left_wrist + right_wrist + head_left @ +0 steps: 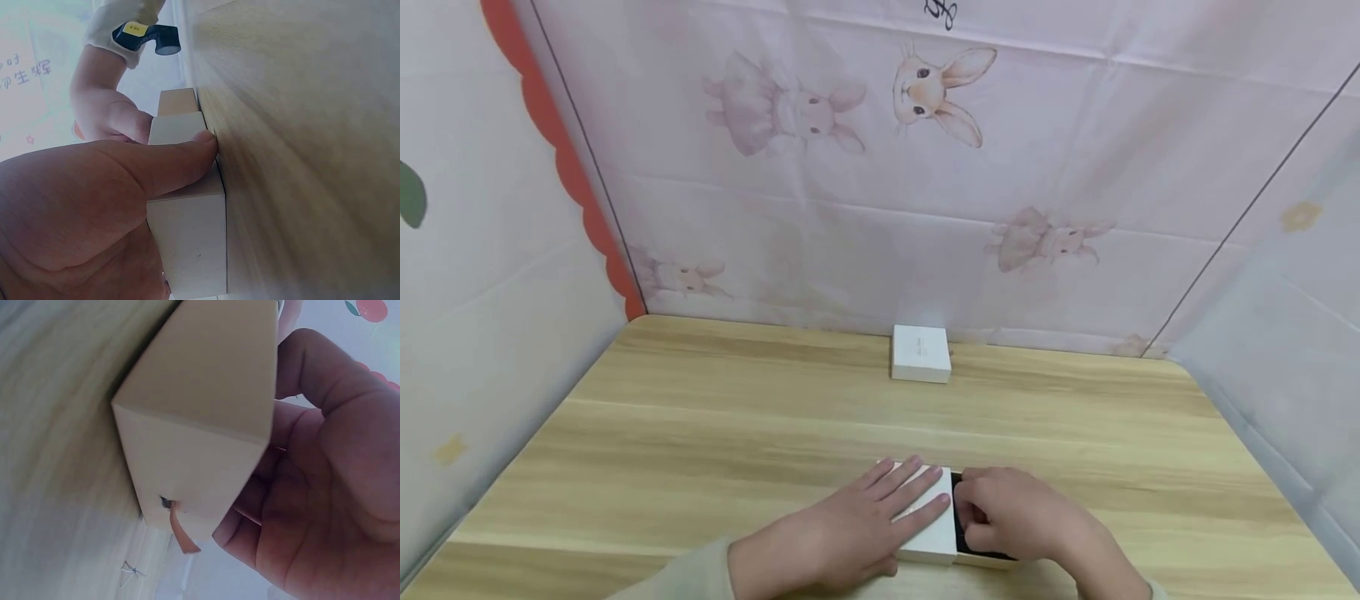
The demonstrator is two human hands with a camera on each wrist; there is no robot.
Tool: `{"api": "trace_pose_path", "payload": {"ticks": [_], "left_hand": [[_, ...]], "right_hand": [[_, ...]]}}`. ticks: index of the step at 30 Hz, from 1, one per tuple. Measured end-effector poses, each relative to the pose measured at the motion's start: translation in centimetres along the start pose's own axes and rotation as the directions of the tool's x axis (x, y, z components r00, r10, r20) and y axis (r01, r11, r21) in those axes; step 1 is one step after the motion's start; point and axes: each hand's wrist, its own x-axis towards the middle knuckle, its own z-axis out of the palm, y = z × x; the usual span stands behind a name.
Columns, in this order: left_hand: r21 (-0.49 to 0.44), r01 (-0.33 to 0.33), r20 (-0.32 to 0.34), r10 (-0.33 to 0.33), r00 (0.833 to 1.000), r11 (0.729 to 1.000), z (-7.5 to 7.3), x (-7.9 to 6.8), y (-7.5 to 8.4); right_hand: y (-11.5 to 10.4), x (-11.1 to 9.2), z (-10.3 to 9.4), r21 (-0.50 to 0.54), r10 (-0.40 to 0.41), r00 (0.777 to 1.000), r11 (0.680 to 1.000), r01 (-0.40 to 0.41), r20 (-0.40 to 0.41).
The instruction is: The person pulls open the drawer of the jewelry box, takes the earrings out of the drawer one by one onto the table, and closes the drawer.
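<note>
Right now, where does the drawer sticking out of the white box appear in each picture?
Head: the drawer is low, right of centre, beside the white cover.
Left wrist: upper middle, the drawer's tan end beyond the white cover.
Right wrist: large, upper middle, with a ribbon tab on its end.
Shared landmark: the right hand, close by the drawer in all three.

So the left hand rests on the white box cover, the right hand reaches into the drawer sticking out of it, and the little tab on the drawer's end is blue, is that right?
Not quite: the tab is orange-brown, not blue, as the right wrist view shows. The left hand does rest on the white box cover, and the right hand reaches into the drawer.
</note>
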Motion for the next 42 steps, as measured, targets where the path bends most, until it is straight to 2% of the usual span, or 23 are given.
{"api": "trace_pose_path", "payload": {"ticks": [13,23,31,42], "left_hand": [[0.010,-0.003,-0.005,0.003,1.000,1.000,-0.16,-0.03,-0.01],[-0.001,0.002,-0.003,-0.002,1.000,1.000,-0.17,-0.01,-0.02],[0.018,-0.001,-0.003,0.001,1.000,1.000,-0.11,-0.09,0.17],[0.011,0.002,-0.012,-0.002,1.000,1.000,-0.17,0.01,0.19]], "right_hand": [[0.03,-0.08,-0.22,0.008,-0.050,0.998,0.999,0.050,-0.025],[0.22,-0.14,-0.27,0.001,-0.048,0.998,0.999,0.048,-0.032],[0.07,-0.29,-0.21,0.034,-0.054,0.998,0.998,0.055,-0.033],[0.22,-0.26,-0.48,0.024,-0.086,0.992,0.996,0.089,-0.090]]}}
